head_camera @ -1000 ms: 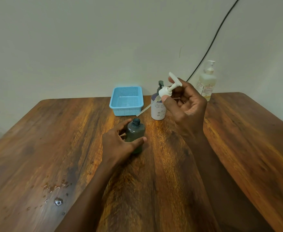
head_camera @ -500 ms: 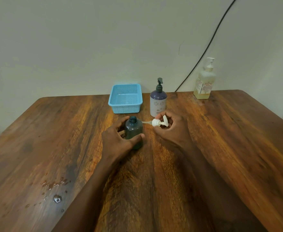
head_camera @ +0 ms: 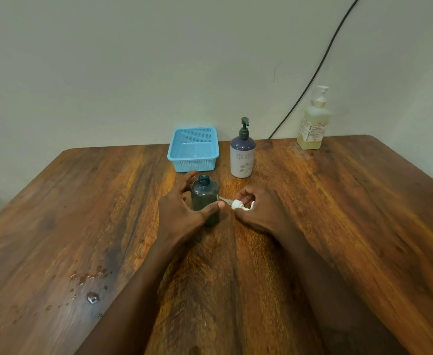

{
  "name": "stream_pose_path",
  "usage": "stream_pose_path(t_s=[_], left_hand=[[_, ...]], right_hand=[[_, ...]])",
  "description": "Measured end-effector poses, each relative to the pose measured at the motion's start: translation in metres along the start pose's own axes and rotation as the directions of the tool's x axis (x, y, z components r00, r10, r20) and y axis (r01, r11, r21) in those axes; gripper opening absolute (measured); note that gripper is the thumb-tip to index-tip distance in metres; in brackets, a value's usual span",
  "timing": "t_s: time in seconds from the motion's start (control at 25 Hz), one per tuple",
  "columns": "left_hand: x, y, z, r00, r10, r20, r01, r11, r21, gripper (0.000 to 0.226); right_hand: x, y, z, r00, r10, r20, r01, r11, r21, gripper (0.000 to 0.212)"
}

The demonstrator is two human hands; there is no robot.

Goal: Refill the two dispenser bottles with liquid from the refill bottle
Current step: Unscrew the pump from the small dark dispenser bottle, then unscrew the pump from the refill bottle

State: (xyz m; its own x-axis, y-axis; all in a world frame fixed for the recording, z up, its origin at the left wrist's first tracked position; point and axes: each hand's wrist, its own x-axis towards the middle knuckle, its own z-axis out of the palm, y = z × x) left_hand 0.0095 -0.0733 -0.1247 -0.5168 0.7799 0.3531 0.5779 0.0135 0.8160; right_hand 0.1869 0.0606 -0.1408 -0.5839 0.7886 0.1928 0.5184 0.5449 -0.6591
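- Head view: right hand fingers curl round the white pump, low over the table. Its tube points at the dark bottle, close to touching.
- Left hand: the thumb presses the dark bottle's front and the other fingers spread loosely behind. The bottle is upright, neck open.
- A loose hold like that could let the bottle tip if the tube or right hand nudges it.
- The pump, if laid on the wood, may roll or drip.
- The purple dispenser stands just behind, pump on, beside the basket.
- The refill bottle is well apart at the far right, so a reach for it could clip the dispenser.
- Droplets near left suggest a slick patch.
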Motion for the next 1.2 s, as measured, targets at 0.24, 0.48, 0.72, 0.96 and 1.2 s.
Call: stream_pose_path(t_s=[0.24, 0.48, 0.72, 0.96, 1.2], left_hand=[[0.006, 0.022, -0.011, 0.995, 0.081, -0.050, -0.074, 0.989, 0.125, 0.102], [0.027, 0.087, -0.007, 0.964, 0.265, -0.010, -0.252, 0.927, 0.278, 0.084], [0.075, 0.125, 0.061, 0.953, 0.293, 0.079, -0.298, 0.952, 0.067, 0.076], [0.133, 0.161, 0.151, 0.961, 0.218, 0.169, -0.220, 0.976, -0.006, 0.076], [0.191, 0.163, 0.220, 0.971, 0.037, 0.236, -0.019, 0.997, -0.076, 0.084]], right_hand=[[-0.003, 0.002, -0.003, 1.000, 0.008, 0.029, -0.010, 0.998, 0.057, 0.047], [-0.001, -0.005, -0.020, 0.983, 0.009, -0.185, 0.018, 0.989, 0.144, 0.059], [0.015, 0.006, -0.077, 0.924, -0.037, -0.381, 0.100, 0.984, 0.147, 0.051], [0.062, 0.064, -0.114, 0.858, 0.099, -0.505, -0.005, 0.983, 0.185, 0.049], [0.129, 0.129, -0.147, 0.721, 0.270, -0.639, -0.140, 0.959, 0.247, 0.067]])
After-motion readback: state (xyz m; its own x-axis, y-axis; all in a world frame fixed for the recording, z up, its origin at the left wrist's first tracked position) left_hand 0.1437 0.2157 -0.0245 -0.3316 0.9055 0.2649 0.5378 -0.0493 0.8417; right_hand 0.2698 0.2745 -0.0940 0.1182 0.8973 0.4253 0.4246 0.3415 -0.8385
